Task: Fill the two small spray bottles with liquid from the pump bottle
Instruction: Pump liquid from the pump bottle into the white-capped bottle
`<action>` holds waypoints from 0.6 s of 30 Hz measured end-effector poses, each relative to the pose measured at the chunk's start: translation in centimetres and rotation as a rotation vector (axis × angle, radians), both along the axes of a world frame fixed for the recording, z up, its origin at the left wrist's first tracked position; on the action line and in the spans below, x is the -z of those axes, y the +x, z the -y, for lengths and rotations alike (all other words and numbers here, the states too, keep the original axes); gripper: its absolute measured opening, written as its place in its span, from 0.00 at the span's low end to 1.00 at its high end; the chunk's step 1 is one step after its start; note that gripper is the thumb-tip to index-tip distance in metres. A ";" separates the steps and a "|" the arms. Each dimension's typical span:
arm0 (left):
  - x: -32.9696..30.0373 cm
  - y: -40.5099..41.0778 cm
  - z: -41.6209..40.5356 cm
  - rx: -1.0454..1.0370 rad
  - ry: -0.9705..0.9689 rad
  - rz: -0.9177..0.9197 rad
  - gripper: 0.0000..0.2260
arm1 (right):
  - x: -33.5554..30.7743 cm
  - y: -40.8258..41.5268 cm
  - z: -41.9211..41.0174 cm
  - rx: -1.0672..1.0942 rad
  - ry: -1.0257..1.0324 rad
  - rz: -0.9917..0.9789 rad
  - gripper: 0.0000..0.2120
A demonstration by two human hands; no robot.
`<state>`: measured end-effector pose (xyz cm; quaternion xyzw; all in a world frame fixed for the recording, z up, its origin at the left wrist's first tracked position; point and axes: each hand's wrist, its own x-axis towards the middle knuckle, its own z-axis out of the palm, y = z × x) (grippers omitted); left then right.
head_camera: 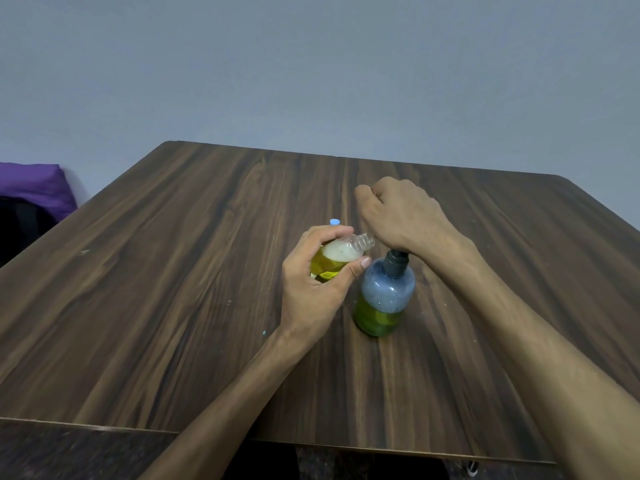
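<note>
A clear pump bottle point(384, 296) with green liquid in its lower part stands near the table's middle. Its dark pump collar shows; the pump head is hidden under my right hand point(401, 216), which presses down on it with curled fingers. My left hand point(311, 285) grips a small uncapped spray bottle point(341, 254), tilted so its threaded neck points toward the pump. It holds yellow-green liquid with foam on top. A light blue cap point(334, 222) peeks out behind my left hand; what it belongs to is hidden.
The wooden table point(173, 271) stretches wide on all sides of the bottles, with its near edge at the bottom. A purple cloth point(34, 188) over something dark lies off the table's left side. A grey wall rises behind.
</note>
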<state>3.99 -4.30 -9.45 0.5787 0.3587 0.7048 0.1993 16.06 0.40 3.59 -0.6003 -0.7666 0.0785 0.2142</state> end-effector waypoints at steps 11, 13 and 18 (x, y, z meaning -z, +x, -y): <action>-0.1 0.0 0.0 -0.009 0.011 -0.008 0.16 | -0.1 0.0 0.0 -0.011 0.000 -0.029 0.22; -0.1 0.0 -0.1 -0.008 0.001 -0.006 0.16 | 0.2 0.0 0.0 -0.007 -0.030 -0.036 0.22; -0.1 0.0 0.0 0.000 0.002 -0.006 0.16 | 0.1 0.0 0.4 -0.013 0.010 -0.015 0.22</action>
